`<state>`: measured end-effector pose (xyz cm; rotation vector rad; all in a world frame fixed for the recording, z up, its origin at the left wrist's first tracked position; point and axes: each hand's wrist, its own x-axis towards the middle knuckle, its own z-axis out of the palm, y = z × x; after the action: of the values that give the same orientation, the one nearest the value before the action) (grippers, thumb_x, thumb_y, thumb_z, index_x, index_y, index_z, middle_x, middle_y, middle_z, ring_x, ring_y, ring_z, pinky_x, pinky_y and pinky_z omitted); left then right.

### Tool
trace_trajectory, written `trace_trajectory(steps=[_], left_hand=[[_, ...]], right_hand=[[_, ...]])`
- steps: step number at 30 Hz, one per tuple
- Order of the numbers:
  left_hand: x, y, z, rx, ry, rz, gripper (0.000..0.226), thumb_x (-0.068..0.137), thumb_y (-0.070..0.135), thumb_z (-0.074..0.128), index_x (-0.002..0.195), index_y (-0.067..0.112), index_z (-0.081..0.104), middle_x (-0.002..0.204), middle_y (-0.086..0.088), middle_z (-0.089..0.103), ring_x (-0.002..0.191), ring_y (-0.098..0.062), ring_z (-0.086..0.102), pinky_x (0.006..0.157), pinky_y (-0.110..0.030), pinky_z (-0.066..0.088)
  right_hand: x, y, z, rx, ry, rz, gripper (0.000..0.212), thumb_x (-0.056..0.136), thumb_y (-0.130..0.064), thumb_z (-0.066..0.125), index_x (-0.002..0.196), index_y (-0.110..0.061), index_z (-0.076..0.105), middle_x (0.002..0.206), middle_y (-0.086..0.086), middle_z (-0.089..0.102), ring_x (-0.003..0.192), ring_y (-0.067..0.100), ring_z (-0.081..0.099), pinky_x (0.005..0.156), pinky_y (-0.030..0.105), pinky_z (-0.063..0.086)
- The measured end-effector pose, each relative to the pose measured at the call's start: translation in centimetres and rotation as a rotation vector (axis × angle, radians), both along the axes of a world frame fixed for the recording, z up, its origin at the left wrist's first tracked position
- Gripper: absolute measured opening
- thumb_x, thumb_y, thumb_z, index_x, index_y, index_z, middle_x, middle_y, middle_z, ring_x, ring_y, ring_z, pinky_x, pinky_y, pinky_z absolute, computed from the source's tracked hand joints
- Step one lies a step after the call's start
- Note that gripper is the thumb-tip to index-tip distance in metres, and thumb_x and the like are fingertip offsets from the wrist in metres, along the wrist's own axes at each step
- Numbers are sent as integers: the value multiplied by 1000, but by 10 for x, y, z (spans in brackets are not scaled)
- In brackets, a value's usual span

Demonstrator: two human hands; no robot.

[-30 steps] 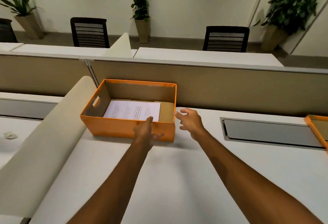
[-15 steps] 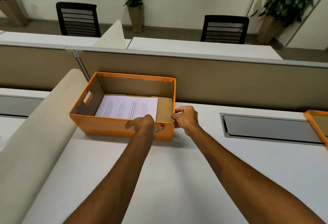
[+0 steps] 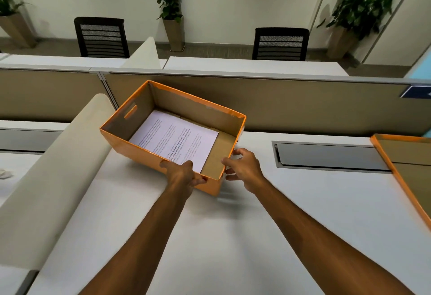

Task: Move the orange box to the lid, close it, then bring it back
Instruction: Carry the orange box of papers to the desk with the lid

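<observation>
The open orange box (image 3: 130, 144) sits on the white desk, turned at an angle, with a printed white sheet (image 3: 175, 140) lying inside on its brown floor. My left hand (image 3: 183, 173) grips the box's near wall, fingers over the rim. My right hand (image 3: 242, 168) holds the near right corner, thumb on the rim and fingers against the side wall. The orange lid (image 3: 401, 154) lies upside down at the desk's right edge, partly out of view.
A cream curved divider (image 3: 56, 166) runs along the left of the desk. A grey cable hatch (image 3: 326, 157) is set into the desk between box and lid. A tan partition (image 3: 303, 105) stands behind, with chairs and plants beyond.
Both hands closed on the box's near right corner, and the box has rotated, its near right corner swinging toward me and to the right.
</observation>
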<state>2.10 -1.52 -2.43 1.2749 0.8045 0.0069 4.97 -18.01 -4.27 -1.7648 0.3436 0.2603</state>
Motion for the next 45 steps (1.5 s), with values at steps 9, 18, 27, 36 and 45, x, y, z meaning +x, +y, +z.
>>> trace_trajectory(steps=[9,18,27,36,45], left_hand=[[-82,-7,25,119,-118,-295,52,92,-3,51,135,22,40,125,-11,62,97,-39,67,58,-59,58],[-145,-35,46,244,-36,-526,57,94,5,56,140,29,33,110,-5,64,92,-44,68,62,-58,59],[-204,-71,54,330,-1,-581,64,93,10,59,148,23,30,133,-16,54,69,-35,74,51,-46,60],[-269,-118,52,357,23,-685,62,91,14,63,146,29,37,109,-8,58,64,-34,74,52,-45,59],[-302,-162,30,325,26,-776,63,91,17,62,146,35,36,119,-9,57,77,-36,72,54,-47,60]], right_hand=[[-44,-76,19,-237,-214,-170,68,78,-39,75,131,-17,40,124,15,58,98,27,61,79,40,56],[-99,-167,35,-635,-372,103,18,92,-24,63,100,-10,71,90,9,71,86,28,67,68,30,51],[-192,-230,46,-549,-340,145,23,89,-22,67,106,-7,70,94,8,68,83,25,66,67,34,58],[-295,-308,45,-137,-135,188,34,89,-19,68,122,-16,65,102,-1,70,85,20,69,57,35,60],[-367,-352,24,-75,-90,64,25,87,-13,68,109,-23,70,93,2,72,82,23,69,55,31,57]])
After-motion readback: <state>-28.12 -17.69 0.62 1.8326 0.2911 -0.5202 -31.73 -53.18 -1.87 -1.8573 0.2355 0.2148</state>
